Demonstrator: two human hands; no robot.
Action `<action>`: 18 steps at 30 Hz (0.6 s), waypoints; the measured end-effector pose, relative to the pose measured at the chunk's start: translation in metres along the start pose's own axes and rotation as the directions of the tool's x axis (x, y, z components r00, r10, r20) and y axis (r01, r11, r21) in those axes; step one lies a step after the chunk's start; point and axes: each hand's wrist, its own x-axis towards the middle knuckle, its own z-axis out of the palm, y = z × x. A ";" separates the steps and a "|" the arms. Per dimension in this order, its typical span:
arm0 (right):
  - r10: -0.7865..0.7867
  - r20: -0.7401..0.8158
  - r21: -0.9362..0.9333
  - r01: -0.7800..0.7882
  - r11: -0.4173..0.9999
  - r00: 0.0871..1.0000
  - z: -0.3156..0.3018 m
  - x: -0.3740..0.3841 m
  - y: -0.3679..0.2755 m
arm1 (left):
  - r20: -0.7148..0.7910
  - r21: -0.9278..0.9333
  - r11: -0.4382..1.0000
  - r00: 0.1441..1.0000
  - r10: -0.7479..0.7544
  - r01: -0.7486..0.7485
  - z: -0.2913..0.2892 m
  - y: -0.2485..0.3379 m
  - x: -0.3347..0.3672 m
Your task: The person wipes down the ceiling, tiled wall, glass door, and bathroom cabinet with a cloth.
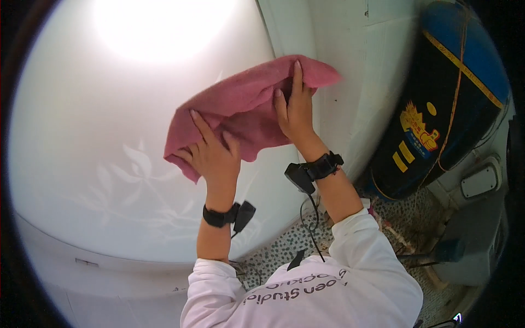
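Note:
A pink cloth [240,106] is spread against a smooth white curved surface [109,136] with a faint leaf pattern. My left hand [210,150] lies flat on the cloth's lower left part, fingers spread. My right hand [295,106] presses the cloth's upper right part, fingers pointing up near the cloth's top edge. Both wrists wear black straps with small black devices and cables. White sleeves are pushed up my forearms.
A white tiled wall [350,65] stands right of the curved surface. A large blue and black object [448,98] with yellow markings and a rope leans at the right. Speckled pebble flooring [404,218] lies below. A grey fixture [481,180] sits at far right.

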 end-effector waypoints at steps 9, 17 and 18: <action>0.082 0.455 0.086 -0.136 0.987 0.886 0.032 -0.210 0.051 | 0.519 -0.079 0.959 0.810 0.273 -0.272 0.086 0.010 -0.124; 0.196 0.719 0.053 -0.335 0.941 0.666 0.013 -0.304 0.038 | 0.529 -0.344 0.880 0.706 0.470 -0.328 0.116 -0.090 -0.289; 0.200 0.693 0.022 -0.298 0.954 0.692 0.012 -0.283 0.025 | 0.508 -0.261 0.879 0.717 0.477 -0.400 0.100 -0.099 -0.281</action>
